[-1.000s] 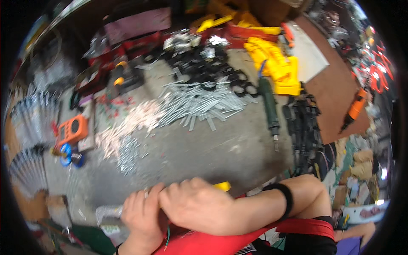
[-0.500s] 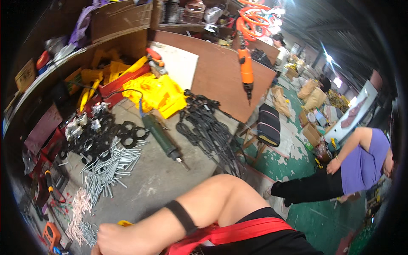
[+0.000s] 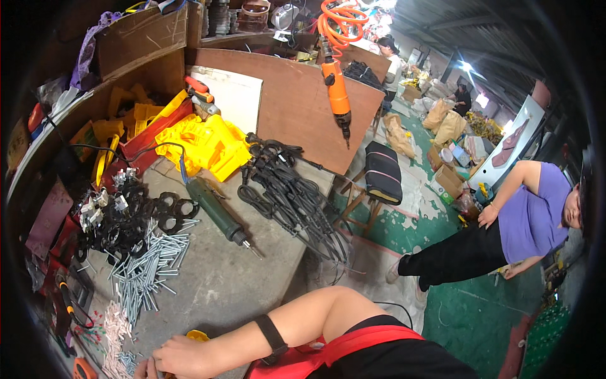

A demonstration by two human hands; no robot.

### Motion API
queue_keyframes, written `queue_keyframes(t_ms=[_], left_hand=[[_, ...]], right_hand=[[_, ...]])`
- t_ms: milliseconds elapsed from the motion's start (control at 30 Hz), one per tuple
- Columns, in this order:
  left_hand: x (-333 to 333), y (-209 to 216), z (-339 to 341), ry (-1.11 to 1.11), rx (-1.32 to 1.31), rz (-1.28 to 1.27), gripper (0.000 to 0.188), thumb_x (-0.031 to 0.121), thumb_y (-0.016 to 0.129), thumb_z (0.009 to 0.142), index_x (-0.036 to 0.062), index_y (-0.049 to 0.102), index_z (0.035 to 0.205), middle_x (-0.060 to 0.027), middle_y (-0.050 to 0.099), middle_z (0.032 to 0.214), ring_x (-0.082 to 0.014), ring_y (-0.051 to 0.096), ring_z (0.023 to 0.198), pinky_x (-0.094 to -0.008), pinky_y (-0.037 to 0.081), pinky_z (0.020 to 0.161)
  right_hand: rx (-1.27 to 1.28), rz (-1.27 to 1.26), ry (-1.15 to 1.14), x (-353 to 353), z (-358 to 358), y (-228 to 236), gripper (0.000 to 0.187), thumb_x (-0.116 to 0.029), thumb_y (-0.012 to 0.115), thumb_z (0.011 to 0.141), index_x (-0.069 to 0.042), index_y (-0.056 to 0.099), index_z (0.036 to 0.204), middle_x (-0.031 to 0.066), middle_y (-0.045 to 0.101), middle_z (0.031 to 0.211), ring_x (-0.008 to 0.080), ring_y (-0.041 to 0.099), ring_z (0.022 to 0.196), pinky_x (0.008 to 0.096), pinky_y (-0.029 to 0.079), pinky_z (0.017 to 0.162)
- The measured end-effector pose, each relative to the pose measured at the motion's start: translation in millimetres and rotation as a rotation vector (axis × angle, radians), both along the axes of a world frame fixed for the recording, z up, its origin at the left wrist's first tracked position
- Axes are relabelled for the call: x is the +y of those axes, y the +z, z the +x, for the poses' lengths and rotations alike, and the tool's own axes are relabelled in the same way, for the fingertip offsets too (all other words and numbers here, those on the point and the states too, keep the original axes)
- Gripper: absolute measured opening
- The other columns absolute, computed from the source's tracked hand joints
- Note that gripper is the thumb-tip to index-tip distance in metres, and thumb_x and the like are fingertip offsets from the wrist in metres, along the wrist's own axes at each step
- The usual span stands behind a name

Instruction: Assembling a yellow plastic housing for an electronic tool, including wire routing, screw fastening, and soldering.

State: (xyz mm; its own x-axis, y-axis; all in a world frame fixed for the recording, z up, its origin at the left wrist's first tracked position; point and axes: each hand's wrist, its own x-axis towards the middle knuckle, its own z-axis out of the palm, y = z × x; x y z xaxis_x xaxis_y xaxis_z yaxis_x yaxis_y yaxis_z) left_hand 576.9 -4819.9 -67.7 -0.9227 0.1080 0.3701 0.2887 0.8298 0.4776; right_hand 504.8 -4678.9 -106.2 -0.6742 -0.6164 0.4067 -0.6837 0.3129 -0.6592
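My right hand (image 3: pixel 180 355) is at the lower left, over the near edge of the grey table (image 3: pixel 214 284). Its fingers are curled closed around something I cannot make out. A rounded yellow piece (image 3: pixel 197 335) shows just behind the knuckles, mostly covered. Fingertips at the bottom edge, beside my right hand, may belong to my left hand (image 3: pixel 144 369); the rest of it is cut off. Closest to the hands lie a heap of small pale pink pieces (image 3: pixel 115 335) and a pile of long silver screws (image 3: pixel 148 268).
A green electric screwdriver (image 3: pixel 216 210) lies mid-table, between black rings (image 3: pixel 167 211) and bundled black cables (image 3: pixel 293 196). Yellow plastic shells (image 3: pixel 208 145) are behind. An orange screwdriver (image 3: pixel 336 91) hangs from a coiled hose. A person in purple (image 3: pixel 533 208) stands at the right.
The view has swung right, so the table and its contents sit farther left. My right hand and the yellow piece have shifted slightly right in the picture. The person in purple has changed posture.
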Motion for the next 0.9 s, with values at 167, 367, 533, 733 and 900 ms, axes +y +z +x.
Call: queue_keyframes(t_ms=[167,367,533,733,900], left_hand=[[-1.4,-3.7,2.4,0.084,-0.039,-0.009,0.034,0.022,0.043,0.098,0.0007,0.062,0.118,-0.0235,0.056,0.115,-0.0391,0.055,0.103,-0.0437,0.045,0.089],[1.5,2.0,10.3,0.185,-0.148,0.183,0.037,0.024,0.040,0.100,-0.0011,0.061,0.117,-0.0242,0.055,0.119,-0.0379,0.054,0.106,-0.0418,0.042,0.092],[-7.9,-9.7,17.7,0.256,-0.170,0.244,0.034,0.022,0.041,0.099,-0.0022,0.060,0.114,-0.0256,0.055,0.118,-0.0382,0.051,0.107,-0.0419,0.038,0.096],[-6.2,-3.8,14.7,0.166,-0.061,0.057,0.027,0.016,0.044,0.098,-0.0047,0.057,0.087,-0.0232,0.055,0.089,-0.0373,0.050,0.082,-0.0431,0.041,0.075],[-5.3,-5.8,16.0,0.134,0.020,0.168,0.027,0.015,0.046,0.096,-0.0037,0.053,0.077,-0.0166,0.051,0.074,-0.0293,0.047,0.067,-0.0379,0.040,0.062]], right_hand=[[0.024,-0.080,0.090,-9.0,-11.6,-26.0,0.007,-0.007,0.065,0.063,-0.002,0.061,0.065,0.0123,0.059,0.074,0.0350,0.060,0.069,0.0448,0.047,0.060],[-0.067,-0.154,0.067,3.6,0.9,-20.0,0.006,-0.008,0.063,0.065,-0.004,0.060,0.067,0.0131,0.054,0.085,0.0350,0.056,0.082,0.0443,0.045,0.067],[-0.002,-0.106,0.177,18.3,6.9,12.1,0.015,-0.013,0.064,0.069,-0.005,0.060,0.082,0.0130,0.052,0.088,0.0322,0.054,0.085,0.0428,0.045,0.067],[0.022,-0.141,0.233,12.0,4.0,-9.5,0.009,-0.008,0.065,0.067,-0.003,0.059,0.072,0.0132,0.051,0.089,0.0335,0.052,0.088,0.0427,0.045,0.069],[0.046,-0.176,0.267,13.5,-0.3,-8.1,0.028,-0.021,0.067,0.063,-0.007,0.056,0.086,0.0134,0.049,0.090,0.0337,0.053,0.086,0.0468,0.044,0.064]])
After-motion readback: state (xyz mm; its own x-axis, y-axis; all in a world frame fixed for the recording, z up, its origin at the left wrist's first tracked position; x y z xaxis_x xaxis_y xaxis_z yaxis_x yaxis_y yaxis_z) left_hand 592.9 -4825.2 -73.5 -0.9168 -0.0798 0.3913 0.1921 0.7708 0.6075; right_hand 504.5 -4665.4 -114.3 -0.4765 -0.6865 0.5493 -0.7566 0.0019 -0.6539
